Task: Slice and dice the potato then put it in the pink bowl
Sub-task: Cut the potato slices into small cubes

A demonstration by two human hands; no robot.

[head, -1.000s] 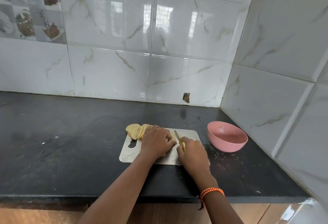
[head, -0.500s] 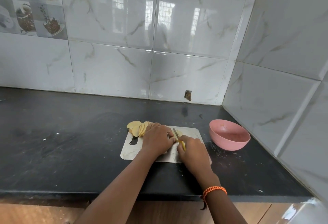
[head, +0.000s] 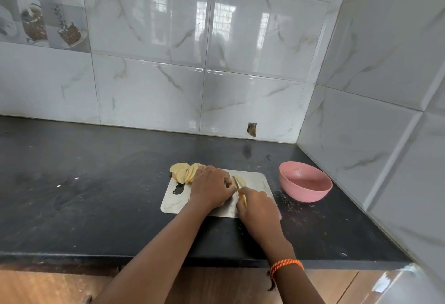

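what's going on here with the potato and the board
A person is cutting potato on a steel cutting board on a black counter. The right hand grips a yellow-handled knife, its blade down beside a potato piece. The left hand is curled over the potato being cut, which it hides. A fan of cut slices lies at the board's far left corner. The pink bowl sits to the right, with no potato in it yet.

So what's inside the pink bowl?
The pink bowl holds no potato pieces yet, just a few tiny specks on its inner wall. The near rim hides a little of the bottom. The potato slices lie on the cutting board.
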